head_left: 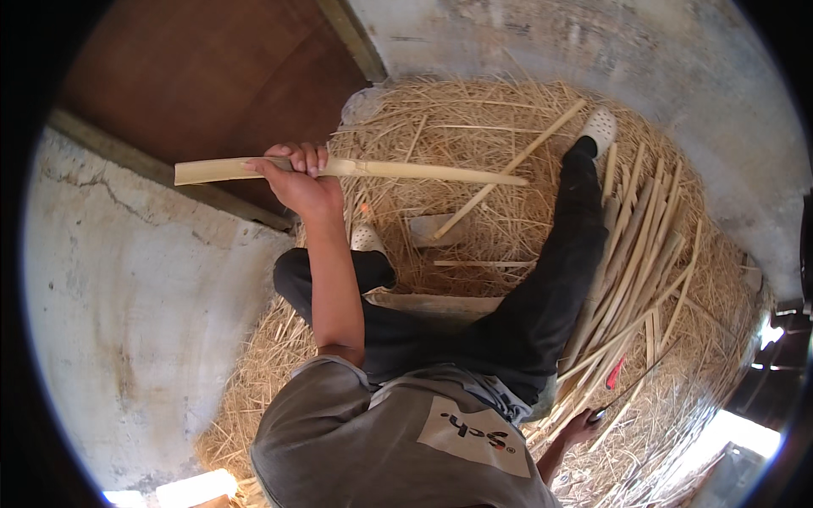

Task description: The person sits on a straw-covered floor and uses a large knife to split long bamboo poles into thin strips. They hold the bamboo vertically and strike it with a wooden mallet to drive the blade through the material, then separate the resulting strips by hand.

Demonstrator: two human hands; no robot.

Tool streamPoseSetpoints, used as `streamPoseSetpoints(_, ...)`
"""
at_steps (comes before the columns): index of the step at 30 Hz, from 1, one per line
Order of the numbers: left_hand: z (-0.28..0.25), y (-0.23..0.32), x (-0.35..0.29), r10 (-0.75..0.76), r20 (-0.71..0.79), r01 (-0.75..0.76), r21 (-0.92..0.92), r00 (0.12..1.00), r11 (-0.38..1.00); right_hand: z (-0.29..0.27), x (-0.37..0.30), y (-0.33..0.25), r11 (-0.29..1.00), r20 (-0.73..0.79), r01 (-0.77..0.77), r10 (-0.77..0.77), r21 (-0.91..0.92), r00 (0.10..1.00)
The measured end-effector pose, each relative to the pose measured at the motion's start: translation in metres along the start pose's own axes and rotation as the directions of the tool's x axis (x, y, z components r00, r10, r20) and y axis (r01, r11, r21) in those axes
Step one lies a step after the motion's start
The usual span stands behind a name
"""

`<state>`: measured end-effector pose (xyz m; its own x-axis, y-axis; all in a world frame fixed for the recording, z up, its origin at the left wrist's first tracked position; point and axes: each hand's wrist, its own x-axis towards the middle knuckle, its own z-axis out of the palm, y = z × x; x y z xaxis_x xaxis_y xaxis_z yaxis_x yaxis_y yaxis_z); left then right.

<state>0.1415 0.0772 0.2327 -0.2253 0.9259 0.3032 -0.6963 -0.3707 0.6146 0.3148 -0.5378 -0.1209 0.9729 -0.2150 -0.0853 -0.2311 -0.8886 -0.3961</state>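
My left hand (pixel 305 176) is closed around a pale split bamboo strip (pixel 423 172), held up and nearly level in front of me. One end of the strip points left toward the doorway, and its narrower end reaches right over the straw. Low at the right, my right hand (pixel 581 427) is closed on the handle of a long, thin, dark tool that looks like a knife (pixel 631 385). The blade seems to be seen edge-on, slanting up and right, away from the bamboo strip in my left hand.
Bamboo strips (pixel 631 254) lie piled beside my right leg, with a small red object (pixel 615 372) near them. Straw-like shavings (pixel 474 110) cover the floor. A single strip (pixel 512 165) rests across a flat block (pixel 434 230). Walls (pixel 127 296) stand close by, with a brown door (pixel 220 76).
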Motion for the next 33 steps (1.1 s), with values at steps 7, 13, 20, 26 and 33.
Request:
streamPoseSetpoints(7,-0.039,-0.023,-0.033,0.106,0.07,-0.123,0.326,0.992,0.937,-0.063,-0.032,-0.272,0.733,0.413,0.124,-0.505,0.668,0.758)
streamPoseSetpoints(13,-0.068,-0.061,-0.033,0.12,0.022,-0.12,0.36,0.993,0.925,-0.045,-0.138,-0.388,0.644,0.639,-0.108,-0.699,0.758,0.321)
streamPoseSetpoints(20,-0.054,-0.013,-0.002,0.188,0.098,-0.212,0.424,0.977,0.881,0.016,-0.172,-0.384,0.731,0.76,-0.208,-0.625,0.65,0.177)
streamPoseSetpoints(26,-0.099,-0.045,-0.01,0.121,0.057,-0.133,0.5,0.991,0.856,0.164,-0.152,-0.43,0.79,0.877,-0.396,-0.357,0.467,0.322)
streamPoseSetpoints(33,-0.104,-0.05,0.001,0.104,-0.022,-0.085,0.429,0.994,0.899,0.358,-0.161,-0.437,0.801,0.412,0.107,-0.411,0.588,0.813)
